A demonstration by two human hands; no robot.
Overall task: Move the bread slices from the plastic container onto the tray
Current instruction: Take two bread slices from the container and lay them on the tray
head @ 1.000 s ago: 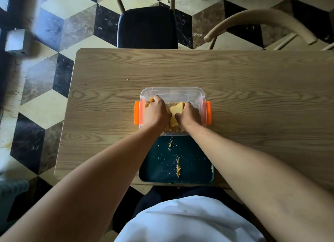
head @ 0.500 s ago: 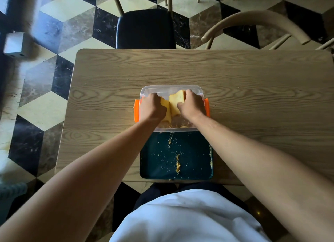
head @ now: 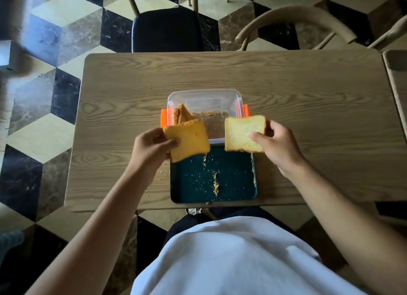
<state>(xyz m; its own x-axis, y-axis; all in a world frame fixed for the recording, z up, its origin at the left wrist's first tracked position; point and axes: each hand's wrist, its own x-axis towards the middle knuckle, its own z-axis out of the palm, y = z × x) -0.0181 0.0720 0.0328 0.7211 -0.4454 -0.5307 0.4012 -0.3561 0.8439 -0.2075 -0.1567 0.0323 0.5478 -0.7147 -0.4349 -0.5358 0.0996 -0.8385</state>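
A clear plastic container point(head: 220, 96) with orange side clips sits mid-table; a couple of bread slices point(head: 182, 116) still lean against its left wall among crumbs. In front of it lies a dark teal tray point(head: 233, 184) dusted with crumbs. My left hand point(head: 152, 149) holds a golden toasted bread slice point(head: 187, 140) above the tray's far left corner. My right hand point(head: 277, 144) pinches a paler bread slice point(head: 242, 133) by its right edge, above the tray's far right corner. Both slices are in the air, apart from each other.
The wooden table point(head: 308, 109) stretches wide on both sides of the container. A black-seated chair point(head: 167, 30) stands at its far edge, and a curved wooden chair back point(head: 295, 19) lies further right. Another table edge point(head: 396, 74) shows at far right.
Both hands have lifted out of the container, each with a bread slice, and drawn back toward me and apart, over the tray's far edge.
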